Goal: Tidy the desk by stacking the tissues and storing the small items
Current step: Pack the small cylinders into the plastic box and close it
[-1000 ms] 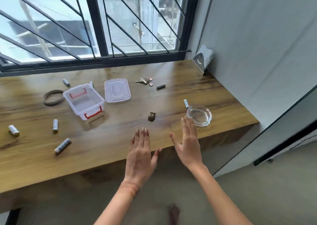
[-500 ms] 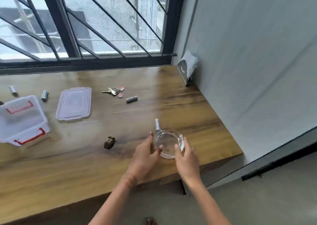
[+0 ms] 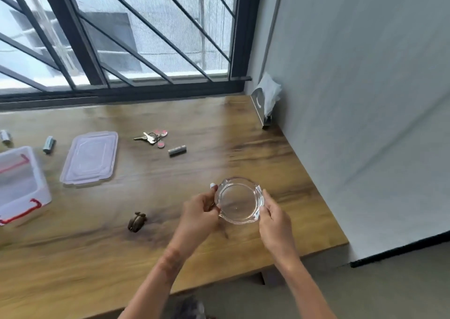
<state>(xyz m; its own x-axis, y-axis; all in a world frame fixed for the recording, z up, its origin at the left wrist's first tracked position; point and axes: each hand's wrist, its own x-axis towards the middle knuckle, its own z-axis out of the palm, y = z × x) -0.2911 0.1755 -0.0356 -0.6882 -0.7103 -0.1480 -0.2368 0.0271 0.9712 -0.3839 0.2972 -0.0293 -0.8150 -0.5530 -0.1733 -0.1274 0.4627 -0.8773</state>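
Observation:
A clear glass ashtray point(image 3: 239, 200) is tilted slightly above the wooden desk point(image 3: 170, 180) near its right end. My left hand point(image 3: 198, 215) grips its left rim and my right hand point(image 3: 274, 217) grips its right rim. A small battery point(image 3: 213, 185) peeks out just behind the ashtray's left side. A clear storage box with red latches point(image 3: 22, 185) sits at the left edge, its lid point(image 3: 90, 158) lying flat beside it. A tissue holder with white tissues point(image 3: 266, 101) stands in the back right corner against the wall.
Keys point(image 3: 153, 137) and a battery point(image 3: 177, 150) lie mid-desk toward the window. Two more batteries point(image 3: 48, 144) point(image 3: 5, 136) lie at the back left. A small brown clip point(image 3: 136, 222) rests near the front. The grey wall point(image 3: 365, 99) bounds the desk's right side.
Both hands went from hovering open over the desk's front edge to closing on the ashtray, and now have it lifted and tilted. The view has shifted right and closer.

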